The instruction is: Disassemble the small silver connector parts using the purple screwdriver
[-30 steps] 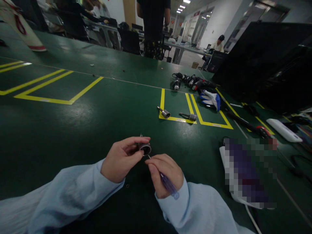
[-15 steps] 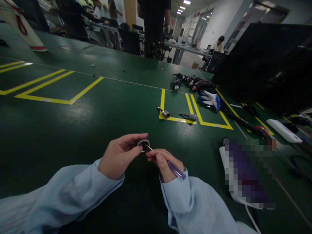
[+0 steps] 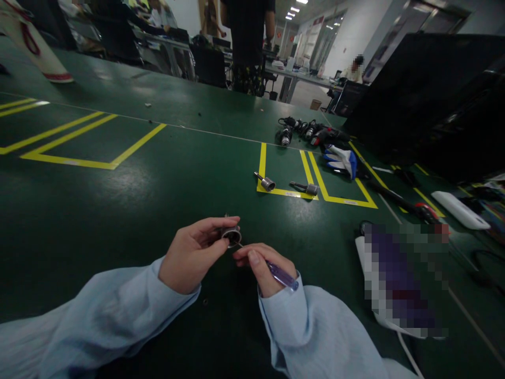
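Note:
My left hand [image 3: 193, 252] is closed around a metal hole saw [image 3: 235, 237], its open round mouth turned toward my right hand. In my right hand [image 3: 268, 266] lies a slim screwdriver [image 3: 282, 276] with a see-through purple handle. Its thin shaft points into the mouth of the hole saw; the tip is too small to make out. Two more tools of the same sort lie farther off on the green table: one hole saw [image 3: 268, 183] with its cup facing right, and another hole saw [image 3: 311, 189] beside it, both near yellow tape.
Yellow tape outlines [image 3: 343, 201] mark the green table [image 3: 138, 226]. Corded power tools [image 3: 307, 131] and a blue-white glove [image 3: 342, 160] lie at the back right. A white power strip [image 3: 460, 210] and a pale-edged pouch-like item [image 3: 369, 284] are on the right. People stand and sit beyond.
The hole saw has tilted slightly in my left hand, and less of the screwdriver's shaft shows. My right hand has shifted a little to the left.

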The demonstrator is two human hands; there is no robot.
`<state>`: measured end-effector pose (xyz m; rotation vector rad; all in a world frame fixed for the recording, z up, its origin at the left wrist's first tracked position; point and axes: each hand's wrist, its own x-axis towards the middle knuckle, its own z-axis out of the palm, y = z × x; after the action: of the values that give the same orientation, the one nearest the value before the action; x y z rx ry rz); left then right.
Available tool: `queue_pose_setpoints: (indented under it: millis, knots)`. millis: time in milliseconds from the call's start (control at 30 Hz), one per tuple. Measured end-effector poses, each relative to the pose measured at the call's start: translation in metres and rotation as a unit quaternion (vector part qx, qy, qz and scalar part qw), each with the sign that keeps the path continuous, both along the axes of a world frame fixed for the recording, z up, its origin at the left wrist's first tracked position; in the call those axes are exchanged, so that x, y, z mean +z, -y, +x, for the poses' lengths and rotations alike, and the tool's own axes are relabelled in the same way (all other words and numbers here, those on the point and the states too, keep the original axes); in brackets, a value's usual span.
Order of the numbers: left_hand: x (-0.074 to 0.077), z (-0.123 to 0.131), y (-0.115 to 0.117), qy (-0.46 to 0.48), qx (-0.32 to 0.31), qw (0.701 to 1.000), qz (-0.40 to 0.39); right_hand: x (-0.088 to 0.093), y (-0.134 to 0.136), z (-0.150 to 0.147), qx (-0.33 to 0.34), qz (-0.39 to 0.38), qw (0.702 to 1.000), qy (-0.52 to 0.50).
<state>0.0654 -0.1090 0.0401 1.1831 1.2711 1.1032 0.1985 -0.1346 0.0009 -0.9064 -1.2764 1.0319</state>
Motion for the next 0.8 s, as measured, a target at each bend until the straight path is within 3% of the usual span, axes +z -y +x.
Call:
queue_pose_setpoints:
  millis: [300, 433, 567, 800]
  knots:
    - [-0.002, -0.001, 0.000, -0.008, -0.012, 1.000, 0.017, 0.000, 0.000, 0.003, 0.042, -0.119, 0.989, -0.077]
    - [-0.002, -0.002, 0.000, -0.006, -0.010, 1.000, 0.022, 0.005, 0.000, 0.006, 0.004, -0.011, 0.999, 0.035]
    - [-0.003, -0.002, 0.001, -0.003, -0.015, 1.000, 0.017, 0.008, 0.001, 0.005, -0.019, 0.123, 0.982, 0.140]
    - [-0.004, -0.001, 0.002, -0.002, -0.013, 1.000, 0.024, 0.016, 0.007, 0.005, -0.007, 0.199, 0.946, 0.257]
